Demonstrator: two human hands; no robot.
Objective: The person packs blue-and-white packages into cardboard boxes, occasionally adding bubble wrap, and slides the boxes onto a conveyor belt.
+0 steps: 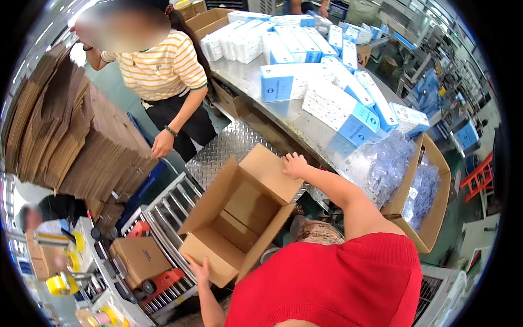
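An opened cardboard box (248,210) with an empty inside and its flaps spread stands tilted in front of me, over the near end of the roller conveyor. My left hand (199,268) grips the near-left flap at its outer edge, thumb and fingers on either side. On the opposite side, my right hand (295,165) holds the far flap by its right edge, fingers lying over the board. Beyond my right arm, long white-and-blue cartons (340,111) lie in rows and loose on the metal table (245,76).
A carton box of clear plastic pieces (422,188) stands at the right. Left are the roller conveyor (180,199), a closed brown box (139,260) in a taping machine, and stacked flat cardboard (87,131). A person in a striped shirt (158,62) stands across by the diamond-plate platform (231,144).
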